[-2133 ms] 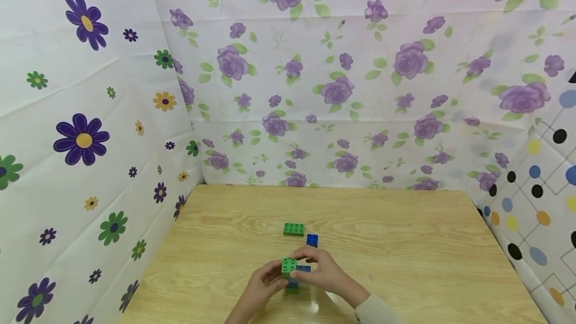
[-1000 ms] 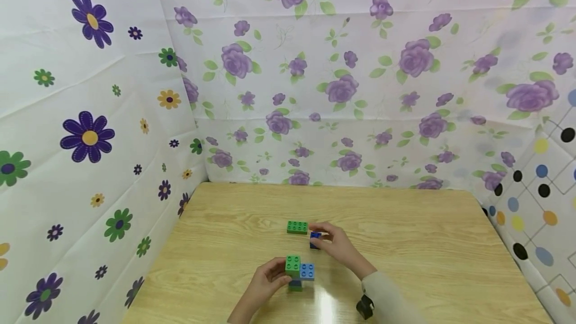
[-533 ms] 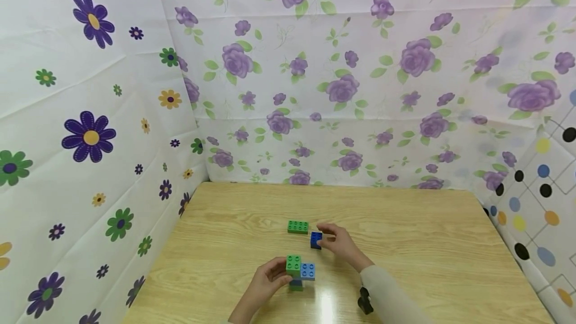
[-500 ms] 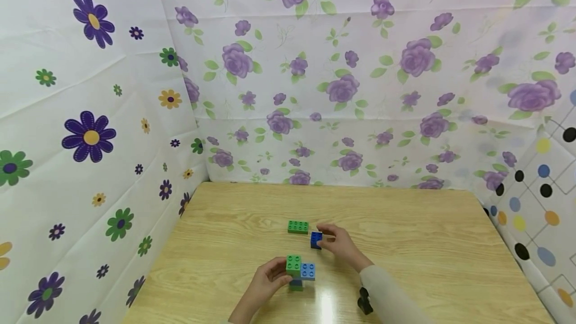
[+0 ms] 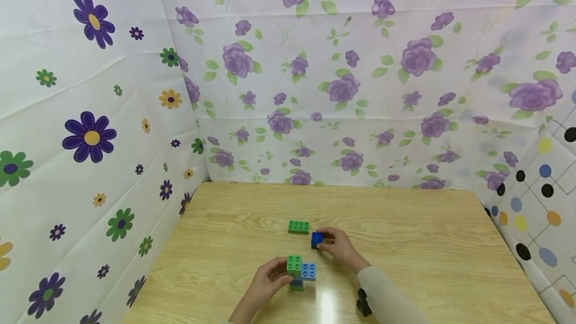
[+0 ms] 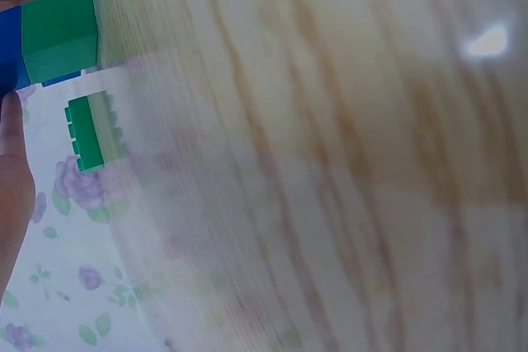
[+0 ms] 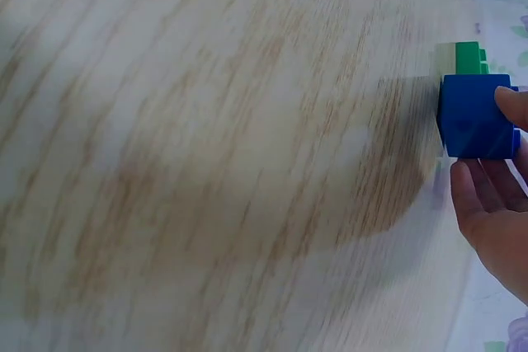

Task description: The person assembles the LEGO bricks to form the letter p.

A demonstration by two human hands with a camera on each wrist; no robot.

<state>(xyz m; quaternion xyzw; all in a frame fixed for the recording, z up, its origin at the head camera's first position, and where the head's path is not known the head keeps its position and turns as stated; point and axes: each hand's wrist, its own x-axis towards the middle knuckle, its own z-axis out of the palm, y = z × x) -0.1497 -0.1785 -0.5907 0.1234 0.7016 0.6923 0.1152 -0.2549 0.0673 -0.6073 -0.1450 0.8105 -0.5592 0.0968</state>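
My left hand (image 5: 266, 282) grips a small stack of building blocks from the left, thumb in front and fingers behind. A green four-stud block (image 5: 294, 263) tops the stack, and a light blue block (image 5: 308, 271) juts out to the right below it. Lower down, a dark blue layer shows over a green block (image 6: 60, 35). Farther back, my right hand (image 5: 338, 246) pinches a dark blue block (image 7: 477, 117) between thumb and fingers, its studs uncovered in the head view. That block stands at the table surface.
Just behind the dark blue block lies a longer green block (image 5: 298, 227) with two rows of studs. The wooden table (image 5: 405, 244) meets flowered cloth walls (image 5: 342, 89) at the back and left. A black object (image 5: 363, 303) sits at the right sleeve.
My right hand has left the stack and reached back to the dark blue block. Its fingers, spread half a second ago, have closed on that block. The left hand keeps its grip.
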